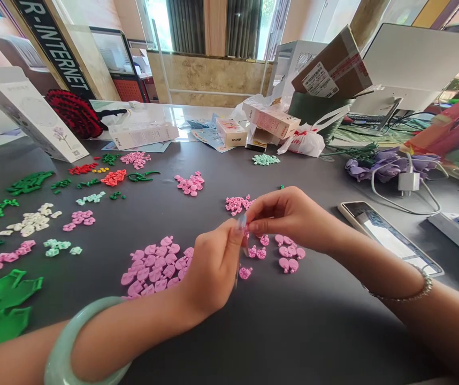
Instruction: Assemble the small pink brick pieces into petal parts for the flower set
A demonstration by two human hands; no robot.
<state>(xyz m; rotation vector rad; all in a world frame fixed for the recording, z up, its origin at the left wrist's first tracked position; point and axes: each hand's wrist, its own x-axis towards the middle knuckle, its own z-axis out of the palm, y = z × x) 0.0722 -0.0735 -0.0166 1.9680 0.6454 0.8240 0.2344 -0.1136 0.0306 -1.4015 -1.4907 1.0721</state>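
Note:
My left hand [215,262] and my right hand [283,219] meet above the dark table, fingertips pinched together. Between them sits a small pink plastic piece [246,231], mostly covered by the fingers. Below and right of the fingertips lie several joined pink pieces [257,252] and a group of round pink pieces [289,252]. A large pile of pink petal-shaped pieces [157,267] spreads left of my left hand, which hides part of it. Just beyond the fingertips is a heap of small pink pieces [237,205].
Sorted piles of green leaf pieces [0,299], white pieces [32,220] and red pieces [114,177] cover the left side. A phone [390,235] and a white charger [409,182] with cable lie at right. Small boxes [231,132] and purple flowers [385,163] stand farther back.

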